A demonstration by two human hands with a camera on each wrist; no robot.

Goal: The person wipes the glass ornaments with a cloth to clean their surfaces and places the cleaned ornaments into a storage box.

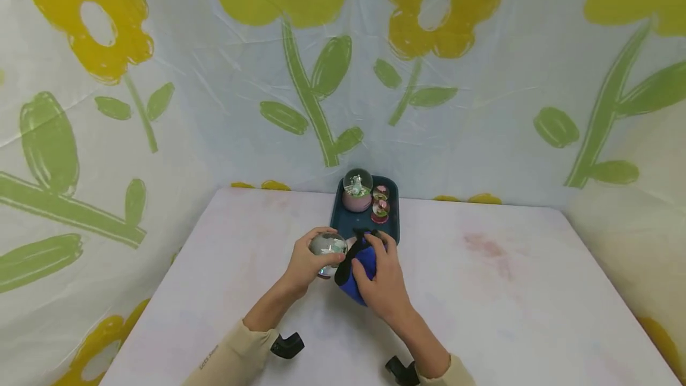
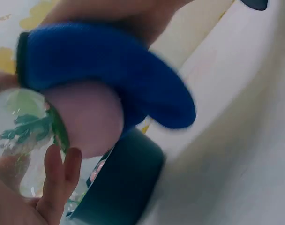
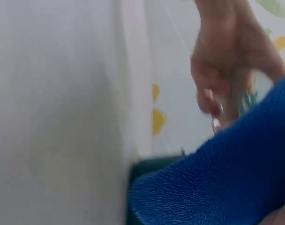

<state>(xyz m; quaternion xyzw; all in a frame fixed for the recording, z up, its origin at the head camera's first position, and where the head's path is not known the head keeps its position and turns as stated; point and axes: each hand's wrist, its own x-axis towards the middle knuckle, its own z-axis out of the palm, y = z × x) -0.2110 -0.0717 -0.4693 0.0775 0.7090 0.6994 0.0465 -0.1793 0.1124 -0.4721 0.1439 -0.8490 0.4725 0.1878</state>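
A snow globe (image 1: 328,245) with a clear ball is gripped by my left hand (image 1: 303,262), whose fingers and thumb curl round the glass. In the left wrist view its pink base (image 2: 93,117) shows, with a green figure inside the ball. My right hand (image 1: 387,285) holds a fuzzy blue cloth (image 1: 351,288) with black trim, perhaps a mitt. The cloth lies over the pink base in the left wrist view. From the right wrist, the blue cloth (image 3: 217,183) hides most of the globe.
Just beyond the hands, a dark teal tray (image 1: 341,223) lies at the table's back edge. It carries another snow globe (image 1: 357,189) with a pink base and two small globes (image 1: 380,210). The white table (image 1: 509,290) meets a flower-printed curtain (image 1: 482,124) behind.
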